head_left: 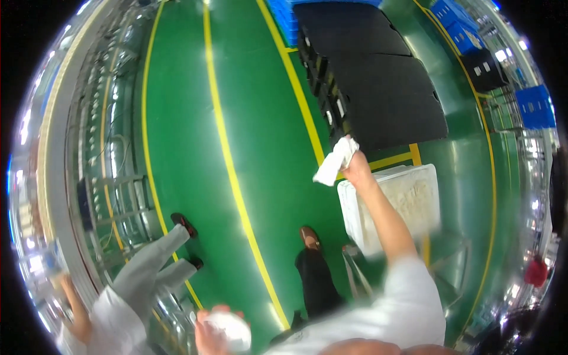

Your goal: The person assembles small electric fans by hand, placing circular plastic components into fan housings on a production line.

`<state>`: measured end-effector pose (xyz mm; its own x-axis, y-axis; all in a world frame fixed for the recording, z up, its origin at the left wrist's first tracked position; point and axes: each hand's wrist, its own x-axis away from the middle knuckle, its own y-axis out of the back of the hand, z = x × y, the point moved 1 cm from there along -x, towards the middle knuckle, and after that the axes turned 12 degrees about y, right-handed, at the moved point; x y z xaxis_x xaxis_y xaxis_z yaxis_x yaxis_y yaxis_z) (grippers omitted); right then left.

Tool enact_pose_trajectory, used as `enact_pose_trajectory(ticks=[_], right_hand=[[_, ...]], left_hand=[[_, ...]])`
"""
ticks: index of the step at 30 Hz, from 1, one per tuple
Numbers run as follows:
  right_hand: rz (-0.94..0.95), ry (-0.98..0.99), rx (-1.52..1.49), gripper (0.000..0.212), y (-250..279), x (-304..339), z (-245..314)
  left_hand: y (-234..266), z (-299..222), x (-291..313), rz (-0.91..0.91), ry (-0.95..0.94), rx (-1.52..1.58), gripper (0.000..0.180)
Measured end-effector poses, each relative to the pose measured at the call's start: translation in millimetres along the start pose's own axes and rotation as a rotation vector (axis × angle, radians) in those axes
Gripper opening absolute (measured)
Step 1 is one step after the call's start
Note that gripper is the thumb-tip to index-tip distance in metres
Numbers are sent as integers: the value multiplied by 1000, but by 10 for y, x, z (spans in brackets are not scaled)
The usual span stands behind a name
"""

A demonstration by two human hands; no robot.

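While the right hand [357, 170] reaches out by the white bin [353, 222], its fingers are closed on a crumpled white cloth [335, 164], which hangs off the hand just beyond the bin's far left corner. Could be paper; material not clear. Exact finger placement is partly hidden by the cloth. The left hand [205, 336] is low, well left of the bin and toward the wearer, fingers curled around a rounded white item [232, 331]; blurred, so can't tell what it is.

Progress, judging from how things lie: picking up looks done for both pieces, each held clear of any surface. Setting down is not done for either. No finished result shows, and how much is left can't be told from this view.

Beyond the bin sit black crates [390, 97], their flat tops covered, the cloth close to their near left corner in view. Blue crates [286, 21] are farther past those. A co-worker [142, 266] in grey trousers is well left of the bin.
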<state>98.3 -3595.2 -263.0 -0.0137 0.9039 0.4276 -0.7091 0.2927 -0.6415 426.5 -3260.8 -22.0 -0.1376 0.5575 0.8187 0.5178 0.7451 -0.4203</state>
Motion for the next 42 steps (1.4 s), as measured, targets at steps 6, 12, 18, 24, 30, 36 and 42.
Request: enact_pose_trajectory(ticks=[6,12,18,24,30,36,42], right_hand=[[301,-335,-304,30,-870,1496,-451],[391,-543,-202,33,-1786,3640,-1140],[700,-1064,-266,22,-1615,5396,-2487],[736,-1410,216,21,-1708,7733,-3695],[1116,-1562,596,9,-1460,9651,-4565],[1312,-1429,1082,43,-901,11019,-5467],[1519,-1986,1162,48,-246,13298,-6230]], left_hand=[[996,385,1005,231,-185,174,31],[2581,1228,2314,171,-371,628,33],[4153,2564,3658,-66,-623,898,34],[5215,3754,4613,-218,-918,1168,34],[5876,4640,5236,-341,-1065,1447,30],[6810,5166,5986,-359,-1299,1614,29],[7348,5858,6954,-595,-1567,1824,29]])
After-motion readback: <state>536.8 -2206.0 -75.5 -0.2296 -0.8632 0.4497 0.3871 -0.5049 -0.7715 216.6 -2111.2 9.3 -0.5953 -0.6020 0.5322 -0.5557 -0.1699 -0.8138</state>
